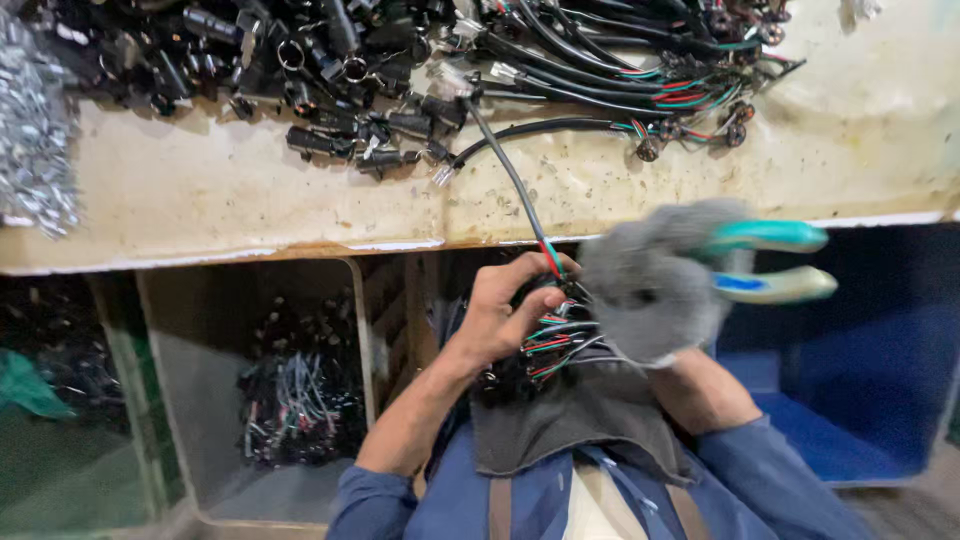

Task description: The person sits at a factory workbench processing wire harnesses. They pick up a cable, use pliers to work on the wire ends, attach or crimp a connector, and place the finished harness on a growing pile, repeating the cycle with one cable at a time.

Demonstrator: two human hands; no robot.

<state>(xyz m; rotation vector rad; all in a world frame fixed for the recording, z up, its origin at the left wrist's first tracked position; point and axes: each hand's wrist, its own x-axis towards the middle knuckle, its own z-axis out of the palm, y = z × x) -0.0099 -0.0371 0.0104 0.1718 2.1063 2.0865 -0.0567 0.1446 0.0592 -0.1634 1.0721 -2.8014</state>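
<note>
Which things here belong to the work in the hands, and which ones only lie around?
In use:
- left hand holding the bundle of coloured wires
- gloved right hand gripping teal-handled pliers
- black cable leading up to the bench

Lying about:
- pile of black connectors
- heap of metal parts
- bin of wire pieces

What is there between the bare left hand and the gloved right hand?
In the head view, a bundle of coloured wires lies between the left hand and the gloved right hand, which holds the pliers.
</note>
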